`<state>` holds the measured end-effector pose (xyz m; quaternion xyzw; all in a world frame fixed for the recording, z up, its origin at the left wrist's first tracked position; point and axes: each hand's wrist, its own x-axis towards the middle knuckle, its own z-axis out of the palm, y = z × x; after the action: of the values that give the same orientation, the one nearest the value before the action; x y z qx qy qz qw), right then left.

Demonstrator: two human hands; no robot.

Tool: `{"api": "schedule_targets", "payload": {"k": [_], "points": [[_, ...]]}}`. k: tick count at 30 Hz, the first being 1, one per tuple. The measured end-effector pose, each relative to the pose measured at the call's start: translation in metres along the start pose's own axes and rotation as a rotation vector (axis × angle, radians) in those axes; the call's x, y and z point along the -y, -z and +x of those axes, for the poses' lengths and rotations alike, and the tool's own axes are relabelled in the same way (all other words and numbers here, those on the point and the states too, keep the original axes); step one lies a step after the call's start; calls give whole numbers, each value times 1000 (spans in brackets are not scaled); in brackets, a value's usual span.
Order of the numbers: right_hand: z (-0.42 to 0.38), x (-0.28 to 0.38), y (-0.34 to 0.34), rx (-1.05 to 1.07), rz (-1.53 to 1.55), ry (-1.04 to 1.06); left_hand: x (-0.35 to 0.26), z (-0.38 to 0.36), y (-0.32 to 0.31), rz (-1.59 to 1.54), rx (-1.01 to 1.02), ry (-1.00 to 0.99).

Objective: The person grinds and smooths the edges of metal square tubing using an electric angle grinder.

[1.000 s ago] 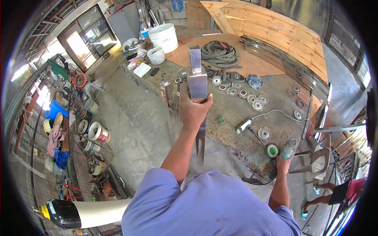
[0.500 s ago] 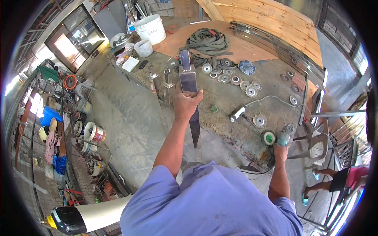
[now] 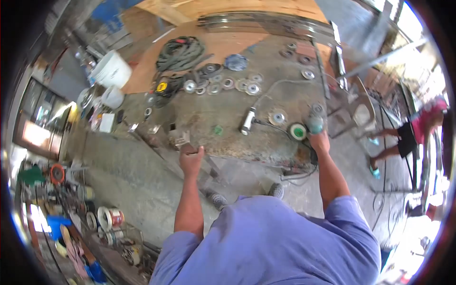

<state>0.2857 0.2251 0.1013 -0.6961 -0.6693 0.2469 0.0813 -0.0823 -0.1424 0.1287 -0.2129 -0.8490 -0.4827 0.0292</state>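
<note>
My left hand (image 3: 191,163) is closed around a metal tube (image 3: 186,144) near the table's front edge. The tube's top end looks blurred. At the right side of the workbench (image 3: 232,147), my right hand (image 3: 319,141) grips an angle grinder (image 3: 315,124). Beside the grinder lies a disc with a green centre (image 3: 298,131). A white-and-black handled tool (image 3: 247,121) rests left of it, and a toothed disc (image 3: 278,117) sits between them. Several more discs (image 3: 253,88) lie farther back. A small green piece (image 3: 218,129) is on the bench between my hands.
Coiled dark straps (image 3: 180,53), a yellow tape measure (image 3: 162,87) and white buckets (image 3: 111,71) are at the back left. Long metal profiles (image 3: 266,21) lie along the back. Another person (image 3: 408,135) is at the right. A chair (image 3: 363,114) stands beside the bench.
The view has swung right. My left hand has come down and nearer the bench's front edge, with the metal tube lowered. My right hand remains on the grinder.
</note>
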Motion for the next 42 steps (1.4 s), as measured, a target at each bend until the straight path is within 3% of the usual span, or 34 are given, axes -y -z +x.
{"api": "schedule_targets", "payload": {"k": [3,6,7,10,13,16,19,22,25,28,30,32,35,36,37,38,42], "points": [[-8,2,7,7,3,0,35,12,0,-93,218,22],[-25,17,23,-1,13,-33,42,8,-1,-318,169,-21],[-26,18,25,5,23,-28,45,6,6,-188,254,48],[-18,9,16,10,22,-32,36,-10,6,-318,202,-18],[-18,10,16,5,31,-40,69,2,7,-197,328,80],[-15,8,14,25,47,-45,48,11,6,-335,399,-25],[-17,8,18,34,55,-52,61,10,2,-303,331,56],[-21,11,25,58,63,-64,67,-3,-8,-463,227,18],[-19,9,25,85,84,-66,65,-16,-8,-348,154,56],[-14,3,20,86,80,-50,23,-36,10,265,281,329],[-14,5,22,98,83,-51,40,-39,10,700,684,415],[-13,5,21,80,81,-58,34,-67,-22,500,807,152],[-15,7,19,78,101,-46,-101,-78,-78,594,918,-52],[-14,8,16,77,86,-34,-111,-76,-99,447,768,-341],[-13,8,15,73,69,-27,-116,-63,-125,433,745,-484],[-12,5,14,65,49,-25,-120,-52,-148,226,640,-682],[-13,4,13,73,9,-2,-129,6,-220,554,677,-1000]]}}
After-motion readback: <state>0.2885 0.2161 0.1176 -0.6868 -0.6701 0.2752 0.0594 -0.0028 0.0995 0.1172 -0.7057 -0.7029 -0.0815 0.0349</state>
